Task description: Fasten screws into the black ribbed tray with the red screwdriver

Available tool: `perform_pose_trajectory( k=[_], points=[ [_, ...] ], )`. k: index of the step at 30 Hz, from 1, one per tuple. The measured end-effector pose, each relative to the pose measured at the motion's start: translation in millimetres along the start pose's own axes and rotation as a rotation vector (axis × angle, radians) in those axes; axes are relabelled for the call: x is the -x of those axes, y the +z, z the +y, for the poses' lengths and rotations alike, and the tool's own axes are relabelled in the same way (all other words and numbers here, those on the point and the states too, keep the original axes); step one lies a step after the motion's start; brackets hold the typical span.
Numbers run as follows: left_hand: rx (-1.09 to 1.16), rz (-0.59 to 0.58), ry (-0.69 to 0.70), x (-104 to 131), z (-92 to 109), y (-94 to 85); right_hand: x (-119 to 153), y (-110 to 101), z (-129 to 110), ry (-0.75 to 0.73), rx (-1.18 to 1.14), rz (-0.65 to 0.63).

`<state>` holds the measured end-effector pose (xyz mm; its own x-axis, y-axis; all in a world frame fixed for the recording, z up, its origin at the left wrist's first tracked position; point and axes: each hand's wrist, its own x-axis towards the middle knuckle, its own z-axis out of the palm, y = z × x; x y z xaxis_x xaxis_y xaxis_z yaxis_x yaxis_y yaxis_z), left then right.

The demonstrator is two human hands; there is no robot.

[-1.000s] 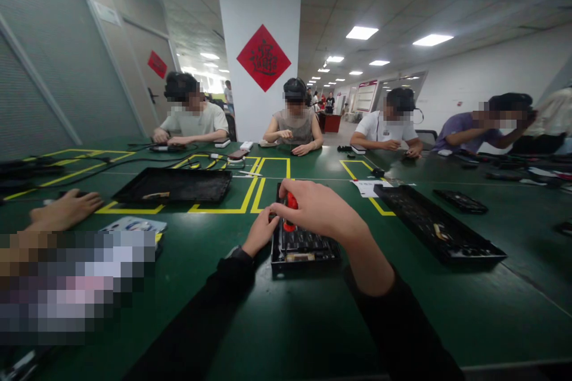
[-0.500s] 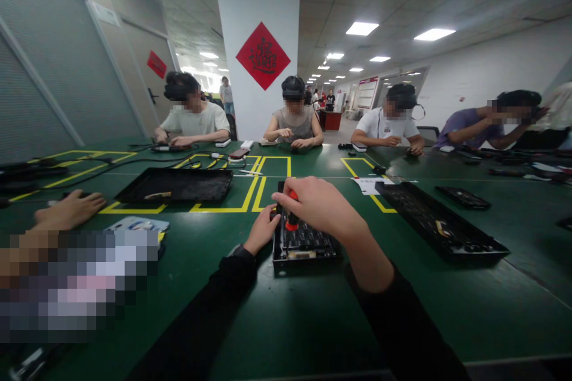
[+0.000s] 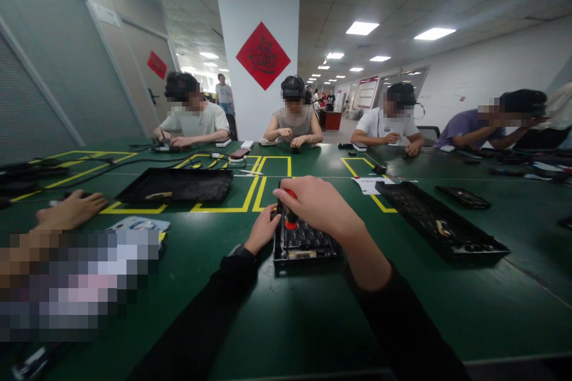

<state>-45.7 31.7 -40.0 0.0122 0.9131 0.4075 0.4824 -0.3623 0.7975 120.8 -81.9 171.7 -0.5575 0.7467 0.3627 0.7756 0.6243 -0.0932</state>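
A screwdriver with a red and black handle (image 3: 291,217) stands nearly upright in my right hand (image 3: 315,202), whose fingers wrap round its top. Its tip is hidden down in a black, shallow rectangular case (image 3: 308,260). Rows of small dark shapes, much like a keyboard, fill the case, and a pale strip (image 3: 301,255) lies along its near side. At the case's left edge my left hand (image 3: 263,230) grips it, thumb on top; some of its fingers are hidden.
An open black tray (image 3: 179,186) lies left beyond my hands. On the right are a long black tray (image 3: 440,220), a flat black part (image 3: 463,197) and a paper sheet (image 3: 370,184). A co-worker's hand (image 3: 74,209) rests at left; several people sit opposite.
My right hand and the screwdriver have barely shifted. My left hand stays on the case. The person seated at far right has moved their head slightly right.
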Motion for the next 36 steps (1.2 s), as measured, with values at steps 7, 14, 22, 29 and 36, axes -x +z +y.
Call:
perform_pose_trajectory(
  k=[7,14,22,29,36],
  points=[
    [0.016,0.017,0.021,0.8,-4.1,-0.2,0.5,2.1,2.6,-0.035,-0.024,0.037],
    [0.019,0.015,-0.007,1.1,1.9,-2.2,0.7,3.1,3.4,-0.027,-0.023,0.046],
    [0.028,0.008,0.011,0.2,-2.1,-0.7,-0.3,3.4,3.2,-0.014,-0.024,0.039],
    [0.014,0.010,0.010,-0.6,-7.3,0.9,0.3,2.9,5.9,-0.059,-0.032,0.033],
    [-0.018,0.015,0.014,-0.6,-6.5,0.6,-2.1,3.9,6.7,0.021,0.038,0.019]
  ],
)
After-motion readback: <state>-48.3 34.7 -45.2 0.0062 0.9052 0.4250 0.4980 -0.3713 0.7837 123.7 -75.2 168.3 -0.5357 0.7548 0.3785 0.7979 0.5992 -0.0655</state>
